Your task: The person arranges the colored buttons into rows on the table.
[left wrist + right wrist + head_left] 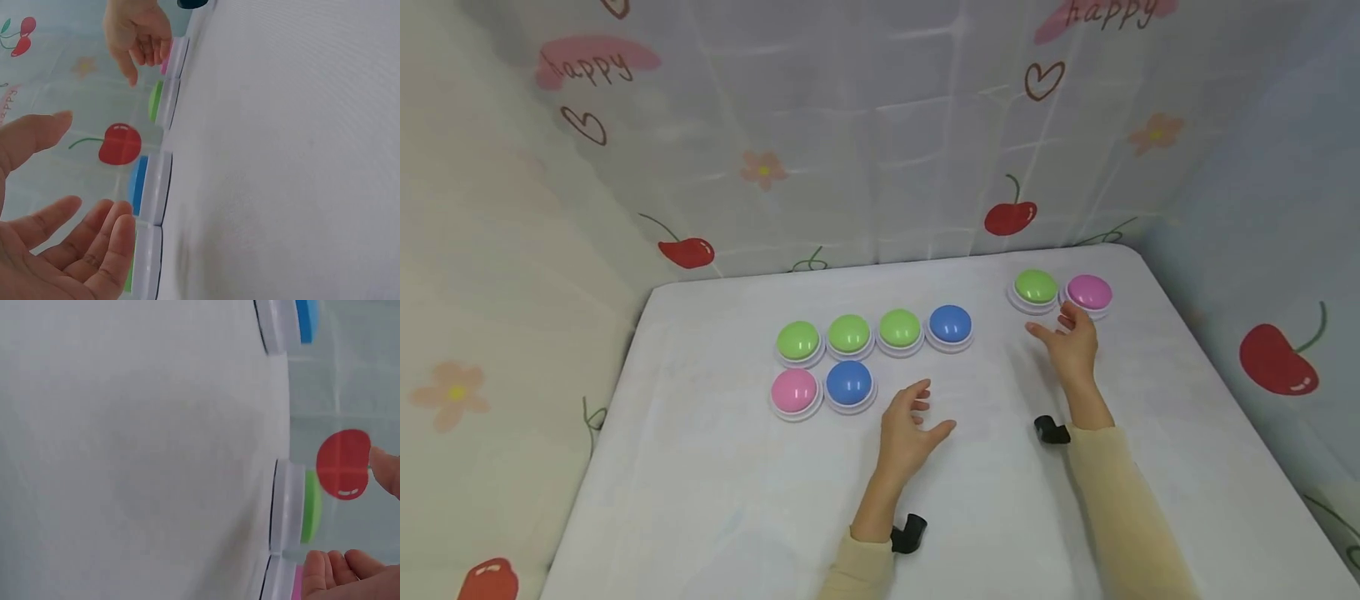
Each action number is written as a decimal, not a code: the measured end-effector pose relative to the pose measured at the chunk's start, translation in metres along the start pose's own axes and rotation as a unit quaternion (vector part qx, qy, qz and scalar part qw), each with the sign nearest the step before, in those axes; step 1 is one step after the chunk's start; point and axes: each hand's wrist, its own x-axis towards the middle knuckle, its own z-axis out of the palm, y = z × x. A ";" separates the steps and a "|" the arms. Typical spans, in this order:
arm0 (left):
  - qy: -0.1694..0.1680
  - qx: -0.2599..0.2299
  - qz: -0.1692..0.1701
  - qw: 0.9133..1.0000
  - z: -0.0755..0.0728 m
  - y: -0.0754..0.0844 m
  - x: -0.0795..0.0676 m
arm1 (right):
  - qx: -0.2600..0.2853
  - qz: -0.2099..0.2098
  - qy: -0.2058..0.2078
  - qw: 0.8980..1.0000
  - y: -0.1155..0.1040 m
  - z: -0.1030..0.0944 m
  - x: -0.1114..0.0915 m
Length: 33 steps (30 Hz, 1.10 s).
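Far right on worktop [1157, 383], straddle green button [1036, 285] evenly, avoiding pink button [1090, 291], with left grip [904, 435] and right grip [1072, 346] parted, empty.

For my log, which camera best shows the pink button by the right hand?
Head view: the pink button shows nearly whole, from above. Left wrist shows it side-on, partly behind the right hand; right wrist, only a cropped part.

White table [700, 483] is topped by eight domed buttons [849, 332] (white bases [287, 506]): a green-green-green-blue row [899, 327], a pink-blue pair [794, 390] set nearer, a green-pink pair [1036, 286] at far right.
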 end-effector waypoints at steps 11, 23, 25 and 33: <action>0.008 -0.015 0.002 1.000 0.007 -0.008 -0.002 | -0.031 0.044 -0.019 0.998 0.013 0.009 0.047; 0.008 -0.012 -0.009 1.000 0.006 -0.013 0.000 | -0.044 0.046 -0.016 0.998 0.013 0.016 0.054; 0.008 -0.012 -0.010 1.000 0.006 -0.014 0.001 | -0.046 0.036 -0.011 0.998 0.013 0.018 0.055; 0.008 -0.020 -0.022 1.000 0.005 -0.014 0.002 | -0.081 -0.018 0.025 0.996 0.018 0.028 0.065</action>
